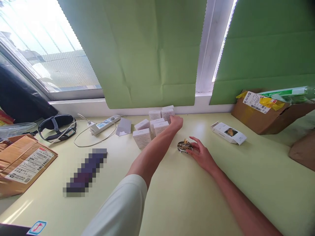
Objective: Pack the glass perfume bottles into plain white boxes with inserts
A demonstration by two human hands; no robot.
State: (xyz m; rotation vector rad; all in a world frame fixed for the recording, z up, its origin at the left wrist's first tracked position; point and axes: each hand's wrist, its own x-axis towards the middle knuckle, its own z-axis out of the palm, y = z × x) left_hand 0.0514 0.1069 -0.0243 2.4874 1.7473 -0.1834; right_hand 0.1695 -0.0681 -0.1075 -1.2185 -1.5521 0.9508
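Head cam: left hand (176,122) on small boxes (161,127), grip unclear; right hand (201,153) open beside upright bottle (184,146).

You've got six small white boxes (150,129) stacked by the window, one open white box (228,132), one perfume bottle (184,146), three cardboard boxes (268,113), one power strip (104,125) and one headset (57,127).

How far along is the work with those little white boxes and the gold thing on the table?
Looks done: several small white boxes stand closed, clustered by the window wall. In hand: the left hand reaches onto that cluster, while the right hand touches a small gold-capped glass item lying loose on the table. Seemingly left: that loose item, plus a flat white box lying with its end flaps open farther right.
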